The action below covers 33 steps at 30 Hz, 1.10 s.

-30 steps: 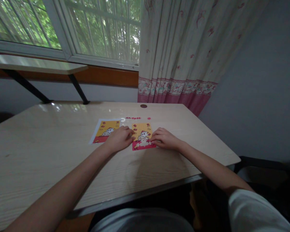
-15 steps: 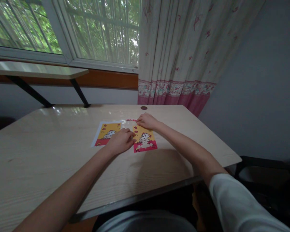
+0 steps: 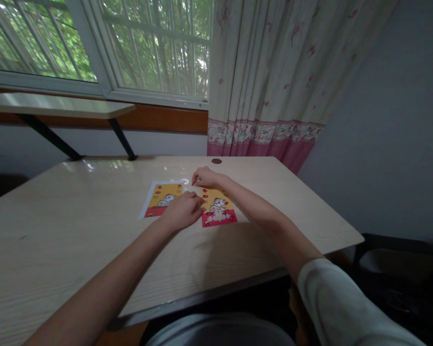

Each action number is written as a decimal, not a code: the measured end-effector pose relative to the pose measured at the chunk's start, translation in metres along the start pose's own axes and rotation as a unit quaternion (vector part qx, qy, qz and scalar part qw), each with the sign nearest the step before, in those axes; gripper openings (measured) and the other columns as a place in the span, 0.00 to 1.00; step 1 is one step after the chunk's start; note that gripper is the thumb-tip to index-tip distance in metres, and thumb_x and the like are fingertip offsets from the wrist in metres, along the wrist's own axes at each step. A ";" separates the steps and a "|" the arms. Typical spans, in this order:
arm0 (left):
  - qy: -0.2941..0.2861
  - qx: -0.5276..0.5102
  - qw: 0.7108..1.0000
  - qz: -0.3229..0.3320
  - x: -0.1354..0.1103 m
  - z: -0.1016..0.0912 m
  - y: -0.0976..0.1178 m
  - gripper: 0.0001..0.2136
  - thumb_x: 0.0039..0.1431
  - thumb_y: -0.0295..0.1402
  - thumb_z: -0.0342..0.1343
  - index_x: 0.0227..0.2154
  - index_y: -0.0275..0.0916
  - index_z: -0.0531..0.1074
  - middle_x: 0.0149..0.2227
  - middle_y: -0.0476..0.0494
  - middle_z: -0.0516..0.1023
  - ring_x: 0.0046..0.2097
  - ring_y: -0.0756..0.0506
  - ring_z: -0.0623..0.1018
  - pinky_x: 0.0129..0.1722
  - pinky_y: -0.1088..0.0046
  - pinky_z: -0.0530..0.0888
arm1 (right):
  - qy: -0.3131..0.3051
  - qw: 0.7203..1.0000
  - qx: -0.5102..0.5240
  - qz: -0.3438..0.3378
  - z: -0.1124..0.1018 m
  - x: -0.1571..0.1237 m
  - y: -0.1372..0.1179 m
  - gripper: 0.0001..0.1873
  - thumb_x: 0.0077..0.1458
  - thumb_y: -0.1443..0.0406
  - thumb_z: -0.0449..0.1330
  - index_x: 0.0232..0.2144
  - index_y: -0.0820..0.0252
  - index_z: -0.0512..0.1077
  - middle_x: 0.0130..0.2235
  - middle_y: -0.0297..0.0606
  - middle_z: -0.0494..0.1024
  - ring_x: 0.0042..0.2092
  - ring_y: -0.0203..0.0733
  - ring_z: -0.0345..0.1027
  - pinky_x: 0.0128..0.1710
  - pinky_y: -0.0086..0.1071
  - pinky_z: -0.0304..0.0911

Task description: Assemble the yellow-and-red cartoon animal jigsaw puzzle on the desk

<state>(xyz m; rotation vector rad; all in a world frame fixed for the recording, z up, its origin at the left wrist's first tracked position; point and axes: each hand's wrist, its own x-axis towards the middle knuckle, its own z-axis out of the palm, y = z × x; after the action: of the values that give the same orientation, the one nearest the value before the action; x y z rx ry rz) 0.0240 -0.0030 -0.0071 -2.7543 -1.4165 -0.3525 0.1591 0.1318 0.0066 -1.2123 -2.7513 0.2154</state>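
Observation:
A partly filled jigsaw puzzle lies flat on the table, yellow above and red below, with a white cartoon animal in the middle. Pale gaps shaped like pieces show in its lower part. My left hand holds the puzzle's left edge, fingers curved and thumb tip against it. Beyond the puzzle's top left corner, my right hand pinches a small red puzzle piece at its fingertips. A printed picture of the same design, with a white margin, lies left of the puzzle, partly covered by my left hand.
The pale wooden table carries a raised shelf on black legs at the back left. A dark round disc is near the rear edge. Behind are a window and a curtain; a black chair stands at the right.
My right hand has moved left along the puzzle's top edge, over where a row of small red pieces showed, and a red piece is at its fingertips. My left hand stays at the puzzle's edge.

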 end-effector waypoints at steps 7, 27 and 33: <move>-0.001 -0.002 1.000 0.002 -0.001 -0.004 0.002 0.14 0.60 0.38 0.46 0.40 0.38 0.74 0.37 0.39 0.74 0.41 0.42 0.72 0.41 0.66 0.68 | 0.007 0.999 0.022 -0.033 0.002 -0.007 -0.003 0.08 0.50 0.68 0.61 0.35 0.61 0.76 0.36 0.38 0.77 0.40 0.38 0.65 0.43 0.30 0.59; -0.008 -0.011 1.000 -0.002 0.000 -0.009 0.006 0.14 0.59 0.37 0.48 0.41 0.38 0.73 0.38 0.39 0.74 0.41 0.41 0.72 0.42 0.65 0.68 | 0.125 0.952 0.279 -0.031 -0.007 -0.145 0.010 0.06 0.50 0.65 0.60 0.31 0.64 0.72 0.30 0.35 0.75 0.33 0.34 0.67 0.37 0.29 0.60; 0.053 -0.164 0.985 -0.001 0.003 -0.010 0.017 0.12 0.58 0.37 0.49 0.37 0.39 0.75 0.36 0.42 0.76 0.40 0.44 0.72 0.41 0.68 0.68 | 0.101 0.837 0.532 0.082 0.004 -0.158 0.000 0.19 0.39 0.55 0.68 0.27 0.63 0.68 0.22 0.30 0.73 0.24 0.31 0.65 0.27 0.25 0.58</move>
<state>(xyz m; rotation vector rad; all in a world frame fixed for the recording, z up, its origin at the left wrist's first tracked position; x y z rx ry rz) 0.0377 -0.0117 0.0044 -2.9262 -1.4525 -0.7858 0.2636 0.0143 -0.0070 -0.9919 -1.7718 1.3171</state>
